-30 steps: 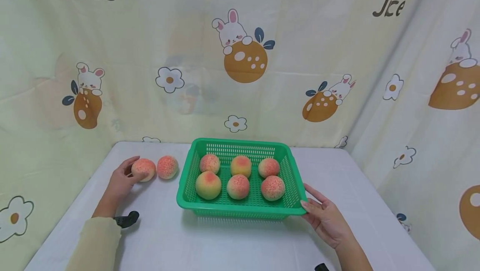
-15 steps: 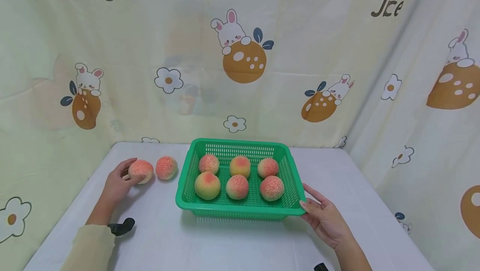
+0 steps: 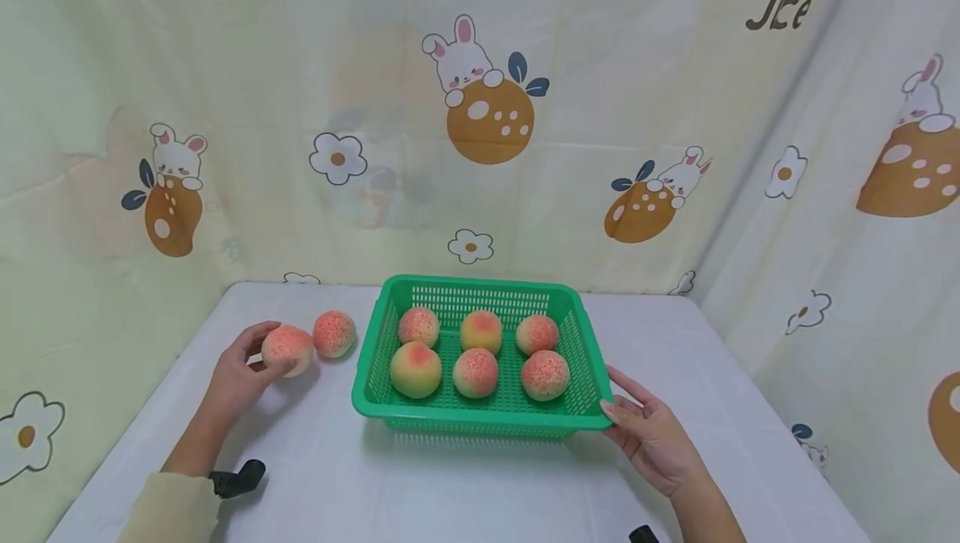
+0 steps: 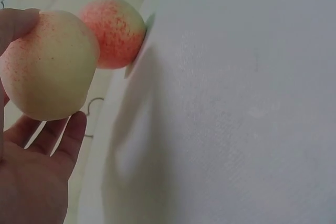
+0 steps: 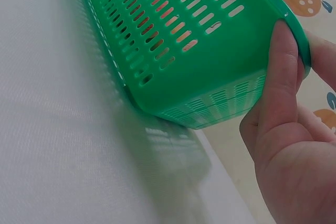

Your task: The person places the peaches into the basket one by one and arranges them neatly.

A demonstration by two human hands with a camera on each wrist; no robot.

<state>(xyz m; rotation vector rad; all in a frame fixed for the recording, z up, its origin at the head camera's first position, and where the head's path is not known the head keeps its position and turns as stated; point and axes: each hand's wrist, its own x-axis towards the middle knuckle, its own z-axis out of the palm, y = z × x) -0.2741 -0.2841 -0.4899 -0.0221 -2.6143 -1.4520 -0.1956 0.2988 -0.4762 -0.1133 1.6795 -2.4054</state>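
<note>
My left hand (image 3: 242, 372) grips a pale pink peach (image 3: 288, 349) between thumb and fingers at the left of the table. In the left wrist view the held peach (image 4: 50, 66) shows its cream side, with a shadow on the cloth below. A redder peach (image 3: 333, 334) rests just beyond it to the right. At the near right corner of a green plastic basket (image 3: 480, 419), my right hand (image 3: 654, 441) pinches the rim. The right wrist view shows the thumb and fingers on either side of the basket's rim (image 5: 294, 24). Several peaches (image 3: 476, 374) lie in two rows inside the basket.
A white cloth covers the table (image 3: 465, 493). Behind and beside it hangs a cream curtain (image 3: 585, 193) printed with rabbits and flowers. A black wrist strap (image 3: 238, 479) sits on the left forearm.
My left hand has drawn the peach slightly towards me, and a wider shadow shows beneath it. The right hand and the basket have stayed put.
</note>
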